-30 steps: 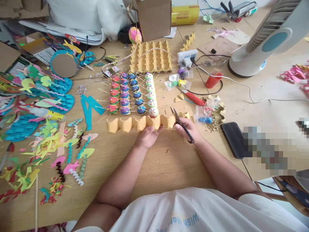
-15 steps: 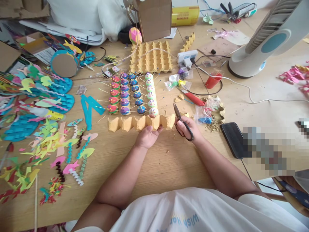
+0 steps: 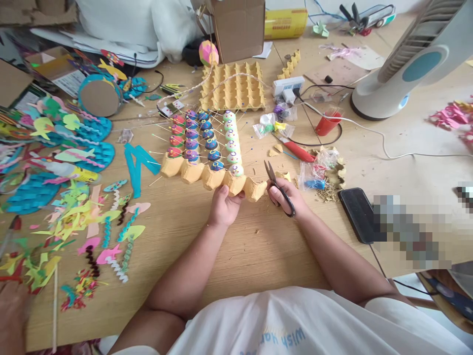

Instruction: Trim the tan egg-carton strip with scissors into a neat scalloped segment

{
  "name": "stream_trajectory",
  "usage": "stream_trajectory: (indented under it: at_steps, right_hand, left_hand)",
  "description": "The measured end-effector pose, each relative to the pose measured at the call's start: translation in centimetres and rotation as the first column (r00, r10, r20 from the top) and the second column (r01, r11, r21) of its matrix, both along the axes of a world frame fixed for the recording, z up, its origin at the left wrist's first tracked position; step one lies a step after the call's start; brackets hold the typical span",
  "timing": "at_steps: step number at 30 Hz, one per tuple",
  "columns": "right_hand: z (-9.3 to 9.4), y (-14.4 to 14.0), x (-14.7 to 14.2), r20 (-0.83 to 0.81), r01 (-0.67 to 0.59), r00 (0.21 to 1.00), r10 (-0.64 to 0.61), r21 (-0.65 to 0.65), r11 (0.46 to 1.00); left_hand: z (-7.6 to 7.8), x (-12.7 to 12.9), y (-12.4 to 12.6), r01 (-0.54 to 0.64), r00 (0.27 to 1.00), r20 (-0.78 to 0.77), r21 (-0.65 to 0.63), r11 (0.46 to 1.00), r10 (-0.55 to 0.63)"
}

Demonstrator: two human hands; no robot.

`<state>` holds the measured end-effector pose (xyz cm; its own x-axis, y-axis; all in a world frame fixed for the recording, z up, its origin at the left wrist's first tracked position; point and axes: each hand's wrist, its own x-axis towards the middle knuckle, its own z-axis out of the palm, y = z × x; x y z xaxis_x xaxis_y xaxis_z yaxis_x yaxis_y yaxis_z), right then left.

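Observation:
My left hand (image 3: pixel 226 206) is closed on a strip of yellow egg carton (image 3: pixel 212 176), its cups facing up in a row that slants down to the right. In my right hand (image 3: pixel 287 196) is a pair of scissors (image 3: pixel 278 185), blades slightly apart and pointing up and away, close to the strip's right end. Just beyond the strip stand painted egg-carton rows with pins stuck in them: a red row (image 3: pixel 177 140), a purple row (image 3: pixel 191 133), a blue row (image 3: pixel 210 143) and a pale green row (image 3: pixel 232 143). The strip hides the near ends of some rows.
An uncut egg tray (image 3: pixel 232 86) lies at the back. To the right are a red cup (image 3: pixel 328 122), a power strip (image 3: pixel 288 86), a phone (image 3: pixel 356 214) and a fan (image 3: pixel 406 74). Paper cutouts (image 3: pixel 70 207) cover the left. Another person's hand (image 3: pixel 13 310) shows at lower left.
My left hand has turned the strip, raising its left end over the red row and lowering its right end. The scissors have barely moved. Another person's hand has appeared at lower left.

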<state>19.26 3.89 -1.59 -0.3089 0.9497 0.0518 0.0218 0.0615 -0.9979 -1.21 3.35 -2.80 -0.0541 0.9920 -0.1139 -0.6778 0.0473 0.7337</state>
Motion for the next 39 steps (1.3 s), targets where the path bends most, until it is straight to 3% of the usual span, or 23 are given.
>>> stream_trajectory:
  at_steps: [5, 9, 15, 18, 22, 39]
  right_hand:
    - [0.1, 0.0, 0.0, 0.083, 0.003, 0.997, -0.005, 0.025, 1.0]
    - [0.1, -0.2, 0.0, 0.241, -0.051, 0.97, 0.023, 0.112, 0.992]
    - [0.2, -0.9, -0.3, 0.599, -0.116, 0.794, -0.098, 0.308, 0.944]
    - [0.3, -1.1, -0.6, 0.681, -0.106, 0.708, -0.189, 0.366, 0.924]
    - [0.2, -1.0, -0.6, 0.722, -0.108, 0.65, -0.236, 0.395, 0.912]
    - [0.0, -0.6, -0.2, 0.777, -0.173, 0.579, -0.245, 0.411, 0.895]
  left_hand:
    - [-0.8, 0.2, -0.1, -0.119, 0.982, -0.135, 0.11, 0.987, 0.134]
    - [-1.3, 0.2, -0.1, -0.19, 0.926, -0.281, 0.234, 0.953, 0.254]
    - [-1.3, 0.0, 0.4, -0.368, 0.834, -0.34, 0.242, 0.898, 0.434]
    - [-1.2, -0.1, 0.4, -0.367, 0.827, -0.355, 0.246, 0.897, 0.436]
    - [-1.4, -0.1, 0.2, -0.343, 0.836, -0.355, 0.259, 0.903, 0.419]
    - [-1.4, -0.1, 0.4, -0.335, 0.868, -0.313, 0.201, 0.92, 0.384]
